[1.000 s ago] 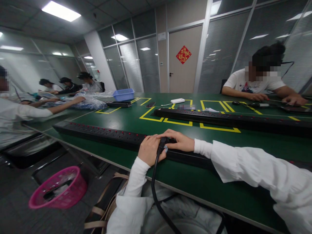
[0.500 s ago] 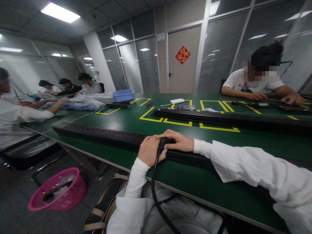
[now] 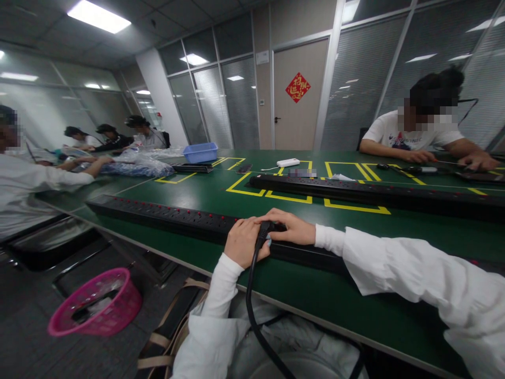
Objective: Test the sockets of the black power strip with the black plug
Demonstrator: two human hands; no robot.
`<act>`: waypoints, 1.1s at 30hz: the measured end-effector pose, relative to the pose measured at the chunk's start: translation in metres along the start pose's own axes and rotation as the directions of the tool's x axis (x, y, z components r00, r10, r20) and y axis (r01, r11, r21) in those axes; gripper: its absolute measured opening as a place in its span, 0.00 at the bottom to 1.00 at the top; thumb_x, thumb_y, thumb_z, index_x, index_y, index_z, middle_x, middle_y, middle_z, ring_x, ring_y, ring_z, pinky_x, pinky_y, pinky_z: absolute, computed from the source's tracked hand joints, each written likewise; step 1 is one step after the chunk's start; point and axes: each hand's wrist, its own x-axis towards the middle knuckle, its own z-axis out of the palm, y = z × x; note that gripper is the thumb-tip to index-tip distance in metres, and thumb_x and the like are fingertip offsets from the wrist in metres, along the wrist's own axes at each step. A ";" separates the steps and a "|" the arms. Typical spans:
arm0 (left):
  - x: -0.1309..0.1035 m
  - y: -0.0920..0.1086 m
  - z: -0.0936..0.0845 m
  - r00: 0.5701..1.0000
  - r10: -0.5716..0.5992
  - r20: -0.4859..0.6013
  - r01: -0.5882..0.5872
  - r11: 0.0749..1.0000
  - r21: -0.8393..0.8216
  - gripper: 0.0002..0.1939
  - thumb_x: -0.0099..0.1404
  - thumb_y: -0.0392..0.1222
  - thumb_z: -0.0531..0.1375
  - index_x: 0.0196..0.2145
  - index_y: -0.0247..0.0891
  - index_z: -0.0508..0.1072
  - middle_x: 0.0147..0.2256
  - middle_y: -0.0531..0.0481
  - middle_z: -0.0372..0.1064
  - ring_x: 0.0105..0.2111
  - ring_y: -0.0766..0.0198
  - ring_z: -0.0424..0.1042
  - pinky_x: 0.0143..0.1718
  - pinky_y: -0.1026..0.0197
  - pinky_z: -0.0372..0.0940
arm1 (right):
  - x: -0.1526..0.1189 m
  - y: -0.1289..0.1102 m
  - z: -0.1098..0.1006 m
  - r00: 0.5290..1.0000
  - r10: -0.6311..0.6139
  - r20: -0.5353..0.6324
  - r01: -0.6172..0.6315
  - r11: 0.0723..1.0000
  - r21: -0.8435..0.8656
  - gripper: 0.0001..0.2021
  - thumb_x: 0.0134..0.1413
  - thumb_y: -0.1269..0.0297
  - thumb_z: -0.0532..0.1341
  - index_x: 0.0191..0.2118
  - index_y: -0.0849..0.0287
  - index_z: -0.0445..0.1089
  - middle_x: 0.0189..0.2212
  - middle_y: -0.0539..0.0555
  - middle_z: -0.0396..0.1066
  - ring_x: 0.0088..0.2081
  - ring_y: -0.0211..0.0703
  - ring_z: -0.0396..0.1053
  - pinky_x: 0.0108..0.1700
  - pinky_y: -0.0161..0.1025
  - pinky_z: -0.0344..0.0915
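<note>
A long black power strip [image 3: 158,213] with a row of red switches lies along the near side of the green table. At its middle, a black plug [image 3: 265,229] with a thick black cable [image 3: 250,300] stands against the strip. My left hand [image 3: 243,242] is wrapped round the plug's left side, fingers closed. From the right, my right hand [image 3: 291,227] pinches the plug, its fingertips touching the left hand. The cable runs down over my lap. The plug's front end is hidden by the hands.
A second black strip [image 3: 355,192] lies farther back, near yellow tape outlines. Behind are a white device [image 3: 288,163] and a blue basket [image 3: 200,152]. People sit left and right. A pink basket [image 3: 130,302] stands on the floor at left.
The view has shifted very slightly. Both hands keep the same hold on the plug at the strip.
</note>
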 end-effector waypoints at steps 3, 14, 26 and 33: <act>0.000 0.000 0.001 1.000 -0.005 -0.002 0.005 1.000 0.003 0.18 0.50 0.45 0.54 0.38 0.34 0.65 0.38 0.42 0.67 0.43 0.54 0.64 0.46 0.52 0.58 | 0.000 0.000 0.000 1.000 0.000 0.001 0.000 1.000 0.001 0.20 0.50 0.67 0.57 0.51 0.57 0.60 0.39 0.54 0.59 0.42 0.41 0.59 0.46 0.40 0.57; 0.000 0.000 0.001 1.000 -0.003 0.004 0.003 1.000 -0.002 0.18 0.51 0.46 0.53 0.39 0.34 0.65 0.39 0.41 0.67 0.43 0.54 0.64 0.45 0.51 0.57 | 0.000 0.001 0.000 1.000 -0.001 0.001 0.001 1.000 0.007 0.21 0.50 0.67 0.57 0.52 0.57 0.60 0.39 0.54 0.59 0.43 0.40 0.59 0.46 0.40 0.57; -0.001 -0.001 0.002 1.000 -0.003 0.014 0.003 1.000 0.005 0.19 0.52 0.46 0.53 0.40 0.34 0.65 0.39 0.41 0.66 0.44 0.53 0.63 0.46 0.51 0.57 | 0.000 0.000 0.000 1.000 0.008 -0.002 -0.008 1.000 0.003 0.21 0.50 0.67 0.57 0.52 0.58 0.60 0.39 0.54 0.60 0.42 0.40 0.59 0.45 0.39 0.58; -0.001 -0.001 0.002 1.000 0.005 0.004 -0.005 1.000 0.005 0.18 0.51 0.46 0.53 0.40 0.35 0.65 0.39 0.41 0.66 0.43 0.53 0.64 0.45 0.51 0.57 | 0.000 0.000 0.000 1.000 0.010 0.001 -0.010 1.000 0.012 0.21 0.50 0.67 0.57 0.52 0.58 0.59 0.39 0.55 0.60 0.42 0.40 0.59 0.45 0.39 0.58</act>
